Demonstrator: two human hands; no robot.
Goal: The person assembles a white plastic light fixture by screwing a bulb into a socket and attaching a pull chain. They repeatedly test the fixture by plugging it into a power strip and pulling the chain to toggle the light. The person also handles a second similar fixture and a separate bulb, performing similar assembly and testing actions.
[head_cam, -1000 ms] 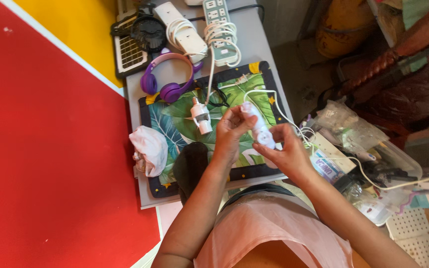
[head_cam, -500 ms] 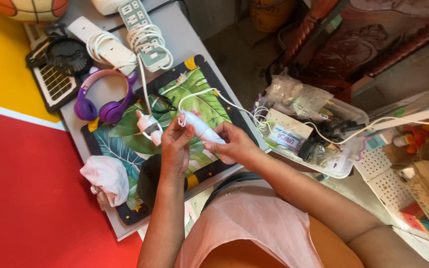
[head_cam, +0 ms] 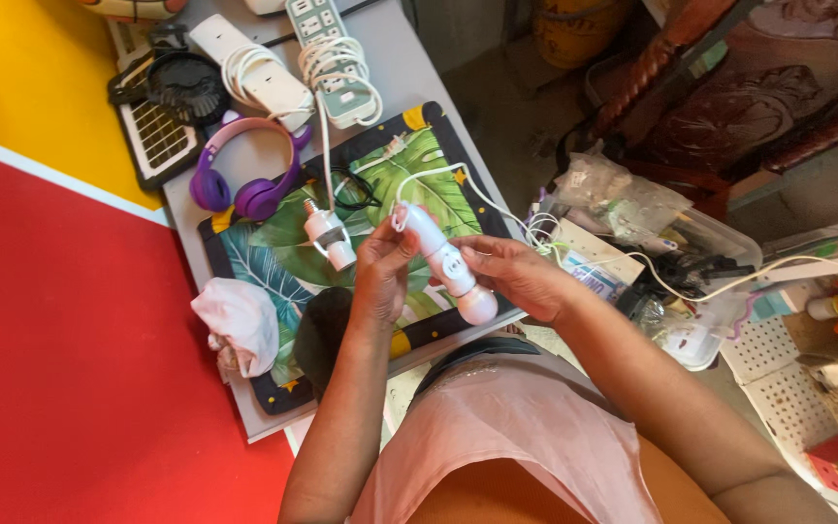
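Over the leaf-print mat, both hands grip a white wand-shaped device: left hand at nine o'clock, right hand at three.

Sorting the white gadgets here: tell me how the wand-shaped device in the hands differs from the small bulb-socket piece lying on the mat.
The wand-shaped device is long and rounded; the bulb-socket piece is short and stubby. The device is held up between left hand and right hand; the socket lies untouched on the leaf-print mat. The socket shows a metal screw tip. Both are white.

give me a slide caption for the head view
Both hands hold a white wand with a cable above a leaf-print mat.
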